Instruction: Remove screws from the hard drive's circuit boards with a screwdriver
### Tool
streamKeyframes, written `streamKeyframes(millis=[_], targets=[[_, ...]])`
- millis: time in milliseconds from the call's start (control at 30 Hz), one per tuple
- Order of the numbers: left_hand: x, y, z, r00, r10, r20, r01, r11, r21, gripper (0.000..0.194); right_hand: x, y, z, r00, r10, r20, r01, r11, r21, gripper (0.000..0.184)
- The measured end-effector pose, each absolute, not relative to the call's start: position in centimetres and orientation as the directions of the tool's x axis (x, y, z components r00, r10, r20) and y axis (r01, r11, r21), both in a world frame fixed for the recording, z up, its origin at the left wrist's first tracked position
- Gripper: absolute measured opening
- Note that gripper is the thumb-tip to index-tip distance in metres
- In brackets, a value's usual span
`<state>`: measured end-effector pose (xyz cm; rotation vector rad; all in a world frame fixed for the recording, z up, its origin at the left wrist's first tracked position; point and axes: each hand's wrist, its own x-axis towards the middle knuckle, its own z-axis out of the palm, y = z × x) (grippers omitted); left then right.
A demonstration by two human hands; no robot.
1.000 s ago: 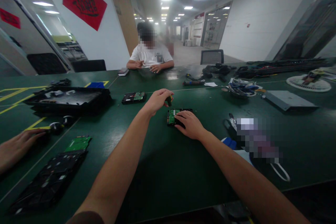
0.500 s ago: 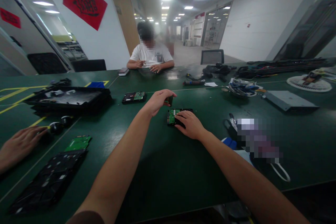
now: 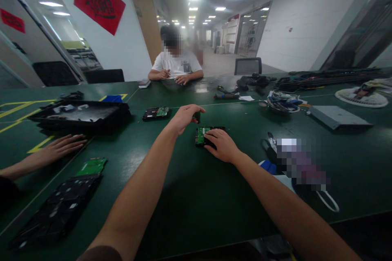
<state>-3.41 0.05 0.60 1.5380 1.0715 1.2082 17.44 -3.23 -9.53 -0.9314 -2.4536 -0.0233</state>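
Observation:
A hard drive [image 3: 201, 135] lies in front of me with its green circuit board facing up. My right hand [image 3: 221, 142] rests over its right part, fingers bent against the board and black casing, bracing it on the table. Just above the drive's far left edge, my left hand [image 3: 187, 117] is closed around a short dark screwdriver [image 3: 198, 118], held upright. The fingers cover much of the screwdriver, and I cannot make out its tip.
Left of my hands lies another hard drive [image 3: 156, 113]. More drives [image 3: 61, 202] form a row at the lower left, near a co-worker's hand [image 3: 63, 147]. A black tray [image 3: 82, 114] stands behind. To the right are a metal box [image 3: 339, 116] and a bowl of cables [image 3: 283, 104].
My left fingers have shifted slightly around the screwdriver, hiding its yellow part. My right hand and the drive stay put. The co-worker's hand at left has moved right and flattened over the dark round objects.

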Motion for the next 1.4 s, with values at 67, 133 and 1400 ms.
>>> streamKeyframes(millis=[67, 133, 1400], targets=[[-3.34, -0.02, 0.67, 0.138, 0.965, 0.225, 0.117, -0.241, 0.963, 0.024, 17.43, -3.24, -9.56, -0.634, 0.615, 0.468, 0.626, 0.764, -0.156, 0.041], [-3.16, -0.11, 0.67, 0.126, 0.970, 0.208, 0.070, -0.218, 0.973, 0.022, 17.41, -3.25, -9.59, -0.634, 0.617, 0.467, 0.630, 0.762, -0.150, 0.041], [-3.04, 0.66, -0.09, 0.197, 0.980, 0.013, -0.265, 0.040, 0.963, 0.016, 17.32, -3.20, -9.60, -0.629, 0.617, 0.473, 0.633, 0.760, -0.149, 0.041]])
